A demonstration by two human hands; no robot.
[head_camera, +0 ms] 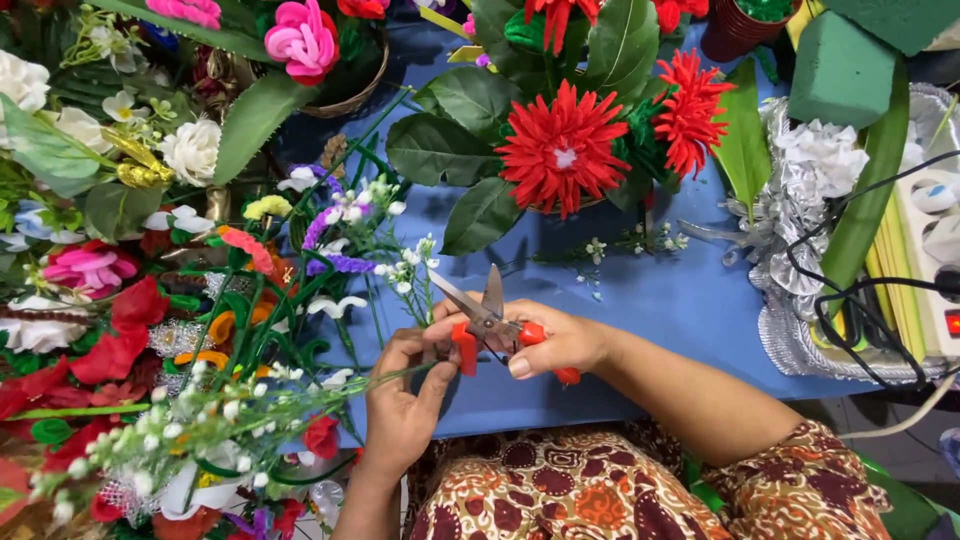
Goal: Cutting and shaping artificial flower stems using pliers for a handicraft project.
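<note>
My right hand [560,340] grips red-handled scissors [488,320] with the blades parted and pointing up and to the left. My left hand [400,405] pinches the thin green stem of an artificial spray of small white blossoms [180,430], which trails off to the lower left. The scissor blades sit just above where my left fingers hold the stem. Both hands hover over the near edge of a blue table cover [680,300].
Piles of artificial flowers fill the left side [120,300]. A basket arrangement with red blooms [565,150] stands at the back centre. Green foam blocks [840,70], silver wrapping [790,220], a power strip [935,270] and black cables [850,300] lie at the right.
</note>
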